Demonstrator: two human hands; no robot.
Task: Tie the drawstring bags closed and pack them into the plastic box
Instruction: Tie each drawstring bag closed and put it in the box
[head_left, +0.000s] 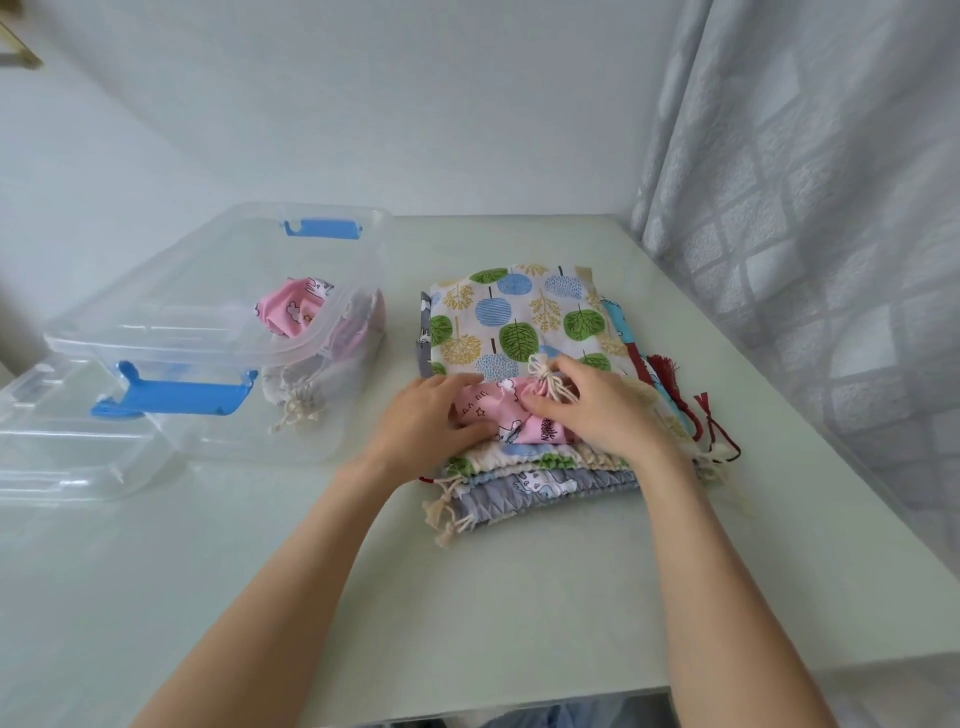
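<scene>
A small pink drawstring bag (511, 415) lies on top of a stack of flat bags (519, 322), whose top one has a tree print. The pink bag's neck is gathered and its cream cord (549, 384) is knotted. My left hand (431, 421) grips the pink bag's left part. My right hand (597, 405) holds its gathered neck by the cord. The clear plastic box (218, 332) with blue latches stands at the left. Inside it lie a pink bag (296, 306) and a grey bag (306, 384).
The clear lid (67, 441) lies in front of the box at the far left. Red cords (696, 415) trail from the stack toward the table's right edge. A patterned curtain (810, 208) hangs at the right. The pale table (519, 597) ends close below my forearms.
</scene>
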